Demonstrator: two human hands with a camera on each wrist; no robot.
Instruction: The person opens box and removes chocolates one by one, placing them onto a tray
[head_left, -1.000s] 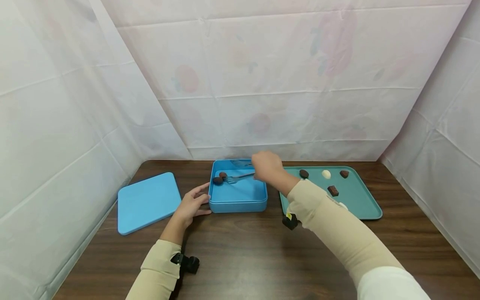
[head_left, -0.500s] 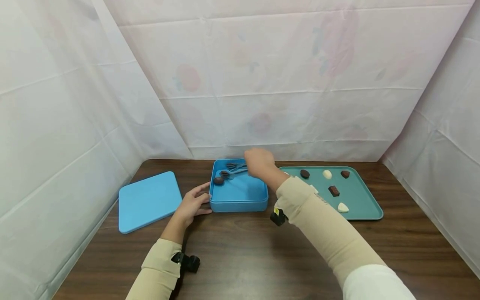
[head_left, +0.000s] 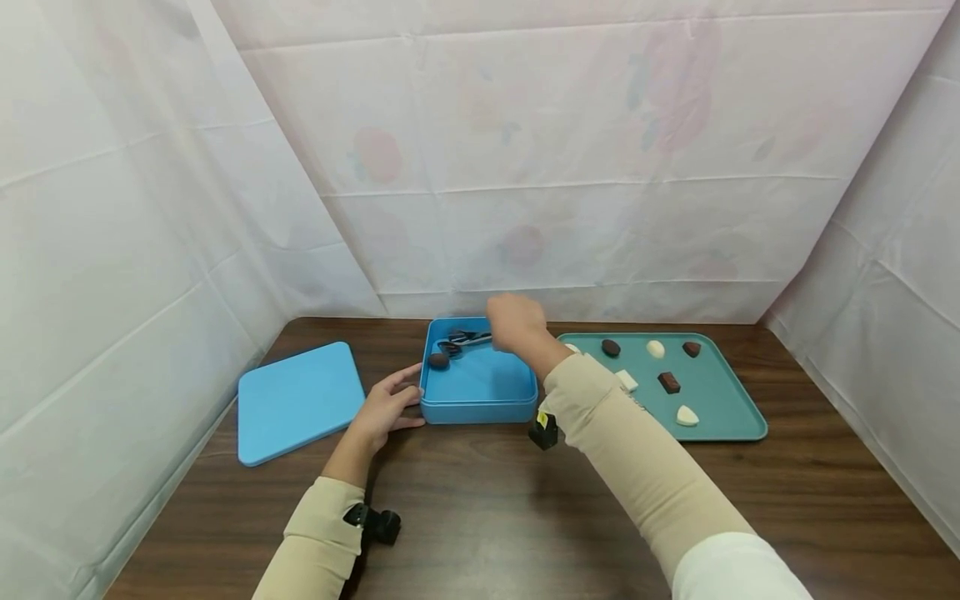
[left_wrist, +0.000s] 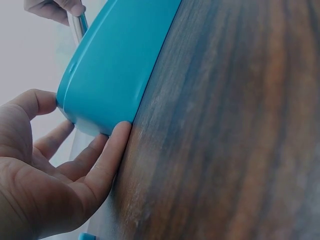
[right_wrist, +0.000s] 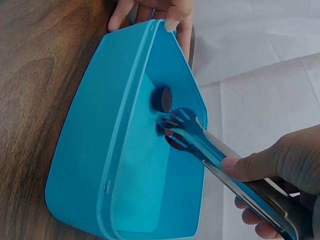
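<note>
My right hand (head_left: 516,323) grips metal serving tongs (right_wrist: 200,146) with fork-like slotted ends, reaching into the blue lunch box (right_wrist: 106,135). Their ends sit around a brown chocolate piece (right_wrist: 161,130), mostly hidden behind the prongs. Beside them, a round dark chocolate (right_wrist: 161,99) lies near the box's left end. With spread fingers, my left hand (head_left: 384,410) touches the left end of the box. In the left wrist view, its fingertips (left_wrist: 121,127) press along that end, from the rim down to the table.
A blue lid (head_left: 300,404) lies on the wooden table (head_left: 465,508) to the left. On the right, a green tray (head_left: 720,412) bears several brown and white chocolates, partly covered by the right sleeve. A white curtain (head_left: 525,167) encloses the back and sides.
My right hand has moved left with the tongs, whose ends spread and then drew closer around a chocolate in the box. The left hand stays at the box's end.
</note>
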